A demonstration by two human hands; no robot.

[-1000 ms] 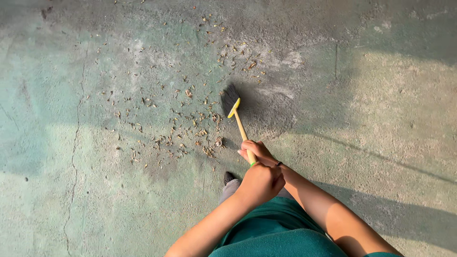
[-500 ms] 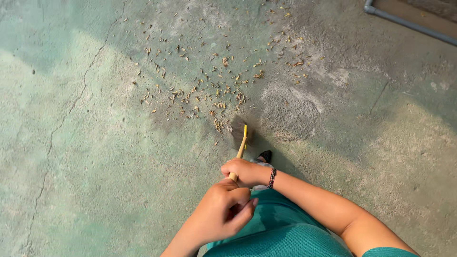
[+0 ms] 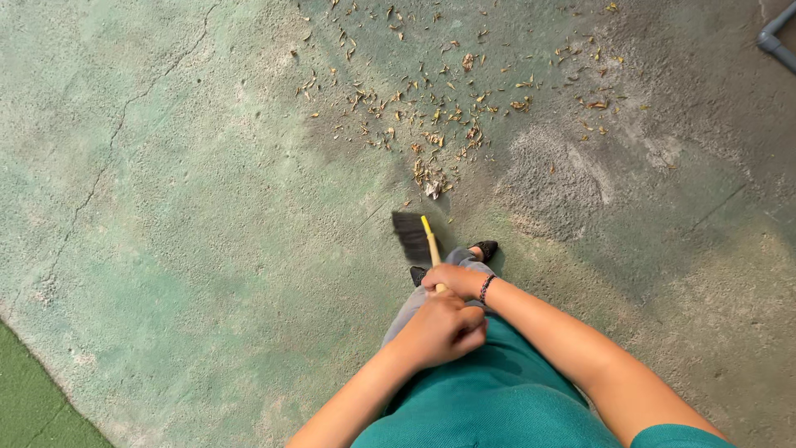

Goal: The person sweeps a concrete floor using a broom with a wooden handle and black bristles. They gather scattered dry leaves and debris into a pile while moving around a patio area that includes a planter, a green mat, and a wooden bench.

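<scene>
A broom with a yellow handle (image 3: 429, 241) and a dark bristle head (image 3: 410, 234) stands on the concrete floor in front of my feet. My right hand (image 3: 453, 279), with a dark bracelet at the wrist, grips the handle lower down. Just below it in the picture, my left hand (image 3: 442, 329) is closed around the top of the handle. Dry leaf bits (image 3: 431, 133) lie scattered just beyond the bristles, with a small heap (image 3: 430, 178) nearest the broom.
The floor is greenish, worn concrete with a long crack (image 3: 108, 158) at the left. A strip of green turf (image 3: 25, 406) lies at the bottom left corner. A grey pipe (image 3: 775, 41) shows at the top right. My dark shoes (image 3: 485, 249) stand behind the broom.
The view has swung and the leaf litter now lies further up and right. The broom head has pulled back toward my feet, away from the leaves. Both hands stay on the handle.
</scene>
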